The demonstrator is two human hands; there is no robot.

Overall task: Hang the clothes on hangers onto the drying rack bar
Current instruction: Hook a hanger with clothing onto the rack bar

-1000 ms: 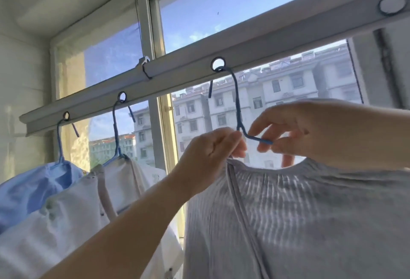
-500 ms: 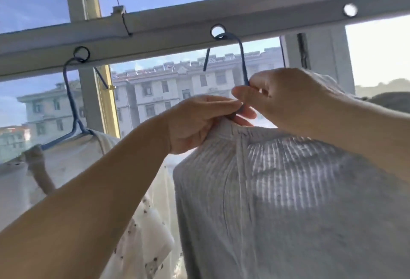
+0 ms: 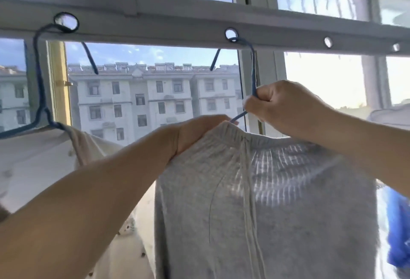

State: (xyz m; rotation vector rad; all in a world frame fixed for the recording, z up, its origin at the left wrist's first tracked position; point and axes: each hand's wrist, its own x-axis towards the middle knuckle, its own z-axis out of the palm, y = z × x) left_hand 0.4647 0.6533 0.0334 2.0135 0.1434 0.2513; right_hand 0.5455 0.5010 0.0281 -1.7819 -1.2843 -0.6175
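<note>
A grey ribbed garment (image 3: 266, 201) hangs at the lower middle on a blue wire hanger (image 3: 253, 74), whose hook passes through a round hole (image 3: 230, 34) in the pale drying rack bar (image 3: 177, 19) that crosses the top of the view. The right hand (image 3: 286, 107), at about 3 o'clock from centre, has its fingers curled round the hanger's neck just above the garment's top edge. The left hand (image 3: 195, 133), near the centre, grips the bunched top edge of the grey fabric (its fingertips are hidden behind the cloth). The two hands sit close together, just apart, either side of the hanger's neck.

At 9 o'clock a second blue hanger (image 3: 40, 79) hooks through another hole (image 3: 66, 22) in the same bar and carries a cream garment (image 3: 44, 156), which lies beside the grey one on its left. At 4 o'clock, by the right edge, a blue cloth (image 3: 397, 230) shows partly. Two more holes in the bar at 2 o'clock hold nothing. Through the window (image 3: 155, 92) stands a pale apartment block (image 3: 137, 101) under blue sky.
</note>
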